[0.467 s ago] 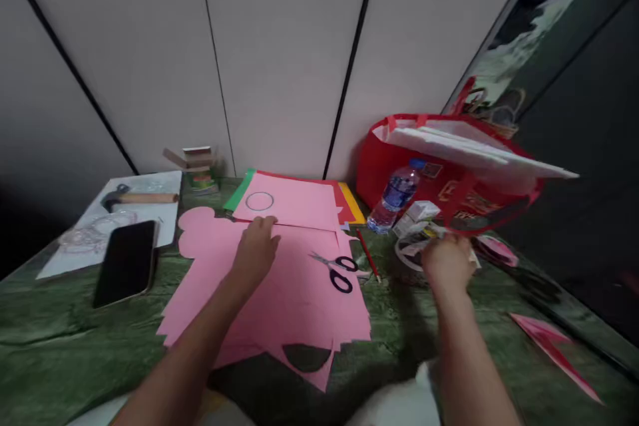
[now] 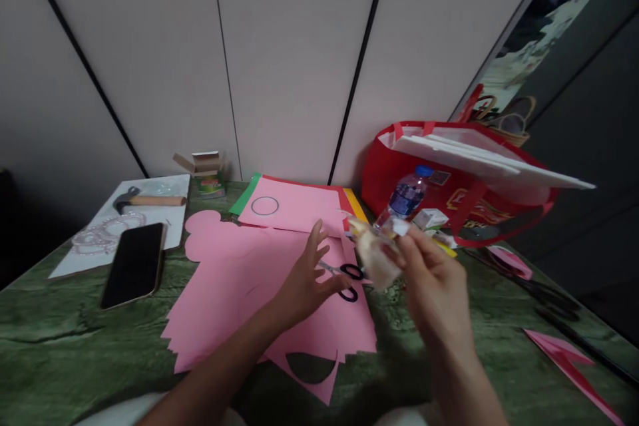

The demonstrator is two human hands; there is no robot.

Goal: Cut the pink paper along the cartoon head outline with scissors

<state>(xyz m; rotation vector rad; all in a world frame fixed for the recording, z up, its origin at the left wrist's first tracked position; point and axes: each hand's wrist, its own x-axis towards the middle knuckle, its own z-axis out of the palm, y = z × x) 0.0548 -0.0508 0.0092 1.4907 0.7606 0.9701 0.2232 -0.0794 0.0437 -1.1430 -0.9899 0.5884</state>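
Note:
My left hand (image 2: 307, 279) is open, fingers spread, above the large pink paper (image 2: 224, 306). Beside its fingers lie black-handled scissors (image 2: 353, 271), partly covered by that hand. To the right, my right hand (image 2: 433, 273) is closed on a translucent, pale plastic packet (image 2: 374, 256) with a white corner. Motion blurs it, and its contents cannot be made out. Behind both hands rests a smaller pink sheet (image 2: 299, 205) with a drawn circle, on top of green, red and yellow sheets.
A water bottle (image 2: 407, 196) leans before a red bag (image 2: 384, 160) holding white boards. At left are a phone (image 2: 134, 265), a hammer (image 2: 154, 200) and beads (image 2: 107, 229) on white paper. A small open box (image 2: 210, 180) stands by the wall. Folded pink paper (image 2: 564, 359) lies right.
My right hand has come up and left from beside the bag, carrying the plastic packet. My left hand has left the smaller sheet's edge and moved right and nearer, fingers spreading.

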